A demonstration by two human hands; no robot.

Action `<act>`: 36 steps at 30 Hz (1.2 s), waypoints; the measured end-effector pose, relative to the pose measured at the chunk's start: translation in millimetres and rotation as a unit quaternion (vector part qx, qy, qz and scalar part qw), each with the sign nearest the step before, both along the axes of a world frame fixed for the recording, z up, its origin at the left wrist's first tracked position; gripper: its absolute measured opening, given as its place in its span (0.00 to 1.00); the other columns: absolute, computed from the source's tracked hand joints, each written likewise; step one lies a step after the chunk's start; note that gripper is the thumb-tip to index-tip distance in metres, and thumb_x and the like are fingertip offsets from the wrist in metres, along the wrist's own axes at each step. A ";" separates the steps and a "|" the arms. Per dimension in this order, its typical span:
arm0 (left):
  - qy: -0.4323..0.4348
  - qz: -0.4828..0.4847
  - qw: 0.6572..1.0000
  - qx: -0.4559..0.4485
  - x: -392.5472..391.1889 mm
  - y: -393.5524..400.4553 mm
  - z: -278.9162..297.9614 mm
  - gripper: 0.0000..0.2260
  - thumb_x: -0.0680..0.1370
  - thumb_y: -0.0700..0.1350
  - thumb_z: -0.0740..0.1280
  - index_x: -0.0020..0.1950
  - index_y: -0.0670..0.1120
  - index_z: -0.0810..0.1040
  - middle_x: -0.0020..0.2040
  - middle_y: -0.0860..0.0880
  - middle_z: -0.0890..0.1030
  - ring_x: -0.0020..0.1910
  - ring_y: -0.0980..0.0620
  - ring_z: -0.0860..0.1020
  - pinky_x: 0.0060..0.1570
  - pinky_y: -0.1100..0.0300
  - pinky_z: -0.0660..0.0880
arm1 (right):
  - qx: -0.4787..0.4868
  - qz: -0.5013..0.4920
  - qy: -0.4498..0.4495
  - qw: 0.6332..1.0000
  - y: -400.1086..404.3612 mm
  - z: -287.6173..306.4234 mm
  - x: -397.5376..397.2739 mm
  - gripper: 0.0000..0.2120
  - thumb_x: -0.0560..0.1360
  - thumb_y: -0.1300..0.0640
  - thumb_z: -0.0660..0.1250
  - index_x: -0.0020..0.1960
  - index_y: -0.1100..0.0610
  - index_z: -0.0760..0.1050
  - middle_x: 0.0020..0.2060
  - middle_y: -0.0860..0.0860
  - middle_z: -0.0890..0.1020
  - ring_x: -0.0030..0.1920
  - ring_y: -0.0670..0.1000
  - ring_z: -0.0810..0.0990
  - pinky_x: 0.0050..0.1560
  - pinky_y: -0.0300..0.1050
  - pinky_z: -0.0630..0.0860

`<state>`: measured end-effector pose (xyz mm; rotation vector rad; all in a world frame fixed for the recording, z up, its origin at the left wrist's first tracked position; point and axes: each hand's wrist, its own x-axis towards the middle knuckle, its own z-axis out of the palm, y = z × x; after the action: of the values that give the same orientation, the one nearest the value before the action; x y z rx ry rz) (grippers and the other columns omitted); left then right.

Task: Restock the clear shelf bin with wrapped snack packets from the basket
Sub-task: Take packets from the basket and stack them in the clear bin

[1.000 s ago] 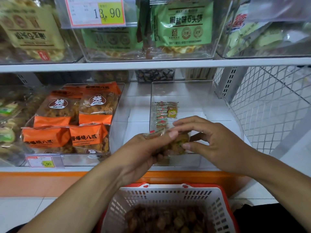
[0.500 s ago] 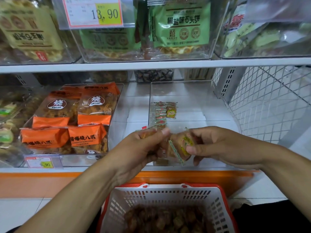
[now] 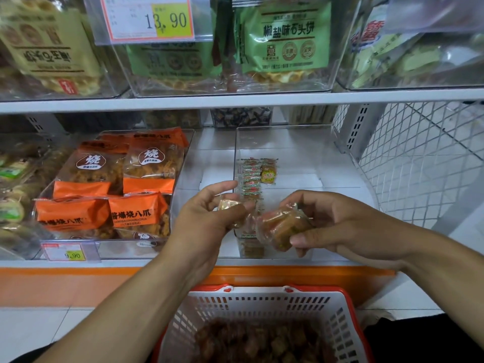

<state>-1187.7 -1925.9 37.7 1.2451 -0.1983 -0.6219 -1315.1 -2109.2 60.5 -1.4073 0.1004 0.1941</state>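
Two white shelves fill the frame: the upper shelf (image 3: 235, 100) crosses near the top, and the lower shelf (image 3: 214, 158) sits mid-frame with an orange front strip (image 3: 78, 273) beneath it. A white wire mesh panel (image 3: 419, 158) closes the right side, and pale floor tiles (image 3: 31, 331) show at lower left.

On the upper shelf stand three clear tubs of bagged snacks; the middle one carries a price tag (image 3: 148, 18) reading 13.90 and a green bag (image 3: 285, 40).

At lower centre is one white basket (image 3: 340, 323) with a red rim, holding a heap of brown wrapped snacks too blurred to count.

Left of centre on the lower shelf, one clear tray holds four orange packs (image 3: 112, 189) in plain view, with a fifth edge behind them, and a 9.90 tag (image 3: 64, 252) at its front.

The clear shelf bin (image 3: 314, 142) sits at centre, mostly bare. A single row of wrapped packets (image 3: 251, 179) runs along its left wall, too tightly stacked to count, with one loose packet (image 3: 268, 173) beside the row's far end.

The left hand (image 3: 209, 221) pinches one small wrapped packet (image 3: 229, 205) between thumb and fingers. The right hand (image 3: 348, 226) grasps a clutch of packets (image 3: 282, 226), number unclear, just over the bin's front.
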 end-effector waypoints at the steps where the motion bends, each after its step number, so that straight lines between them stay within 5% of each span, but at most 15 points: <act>1: -0.004 0.008 1.000 -0.004 -0.9 -0.9 -1.6 0.25 0.62 0.36 0.77 0.59 0.43 0.80 0.35 0.53 0.85 0.33 0.56 0.83 0.35 0.66 0.79 | 0.015 -0.010 0.006 1.000 3.0 -2.6 1.3 0.19 0.69 0.71 0.72 0.59 0.65 0.76 0.47 0.56 0.85 0.46 0.52 0.85 0.43 0.41 0.81; 5: 0.018 0.014 0.999 -0.040 -5.8 -4.4 -5.0 0.22 0.63 0.39 0.77 0.57 0.43 0.82 0.41 0.48 0.86 0.37 0.54 0.84 0.38 0.64 0.80 | 0.031 -0.073 0.034 0.996 12.1 -13.6 8.0 0.20 0.68 0.65 0.74 0.59 0.63 0.79 0.52 0.57 0.86 0.50 0.54 0.86 0.45 0.42 0.82; 8: 0.060 0.000 0.996 -0.065 -4.7 -3.2 -1.4 0.09 0.79 0.41 0.68 0.58 0.42 0.82 0.46 0.45 0.87 0.43 0.53 0.86 0.42 0.62 0.82 | 0.056 -0.094 0.038 0.993 13.6 -17.3 11.4 0.20 0.69 0.62 0.73 0.61 0.63 0.79 0.54 0.57 0.86 0.51 0.54 0.86 0.48 0.42 0.82; 12: 0.089 -0.009 0.991 -0.103 -4.2 -0.5 2.7 0.13 0.84 0.41 0.59 0.55 0.40 0.83 0.49 0.43 0.87 0.46 0.49 0.86 0.44 0.59 0.83 | 0.088 -0.126 0.040 0.987 13.1 -18.8 14.0 0.20 0.69 0.62 0.72 0.60 0.63 0.79 0.55 0.58 0.86 0.55 0.54 0.86 0.50 0.43 0.83; 23: 0.030 -0.011 0.992 -0.122 -20.1 -14.3 -3.6 0.07 0.81 0.39 0.63 0.52 0.42 0.80 0.51 0.44 0.87 0.44 0.53 0.85 0.40 0.66 0.79 | 0.092 -0.119 0.014 0.989 16.4 -26.1 16.9 0.25 0.68 0.66 0.73 0.65 0.60 0.79 0.60 0.58 0.84 0.62 0.56 0.83 0.63 0.50 0.79; 27: -0.094 -0.004 0.996 0.008 -16.4 -16.4 -9.4 0.08 0.84 0.42 0.63 0.58 0.50 0.81 0.55 0.56 0.86 0.56 0.61 0.82 0.56 0.66 0.75 | 0.031 -0.145 0.013 0.989 4.1 -21.4 24.3 0.28 0.64 0.67 0.78 0.64 0.59 0.78 0.57 0.59 0.84 0.57 0.59 0.85 0.55 0.54 0.83; 30: -0.339 -0.046 0.923 0.174 -18.5 -14.5 -17.5 0.14 0.84 0.49 0.64 0.69 0.58 0.73 0.60 0.69 0.78 0.57 0.78 0.72 0.53 0.82 0.66 | -0.289 -0.215 -0.010 0.933 -21.0 -21.6 44.9 0.24 0.66 0.58 0.83 0.59 0.52 0.79 0.54 0.52 0.81 0.52 0.54 0.83 0.52 0.49 0.82; 33: -0.548 -0.160 0.762 0.306 -24.1 -17.2 -38.8 0.30 0.81 0.54 0.64 0.81 0.54 0.57 0.81 0.55 0.60 0.78 0.61 0.57 0.75 0.69 0.52 | -0.493 -0.195 0.051 0.846 -44.7 -40.1 79.2 0.22 0.67 0.54 0.81 0.58 0.50 0.78 0.57 0.51 0.77 0.51 0.49 0.79 0.41 0.34 0.72; 36: -0.628 -0.191 0.634 0.409 -30.3 -20.5 -57.4 0.38 0.82 0.56 0.61 0.84 0.48 0.43 0.84 0.47 0.41 0.82 0.49 0.38 0.71 0.60 0.26 | -0.509 -0.188 0.112 0.832 -58.9 -73.6 118.0 0.21 0.70 0.61 0.75 0.63 0.56 0.78 0.61 0.56 0.78 0.56 0.54 0.80 0.43 0.37 0.71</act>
<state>-1218.1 -1946.4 -19.7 2.4222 -1.5301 -0.0135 -1197.1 -2168.1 -13.1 -2.3852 0.7635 -0.0507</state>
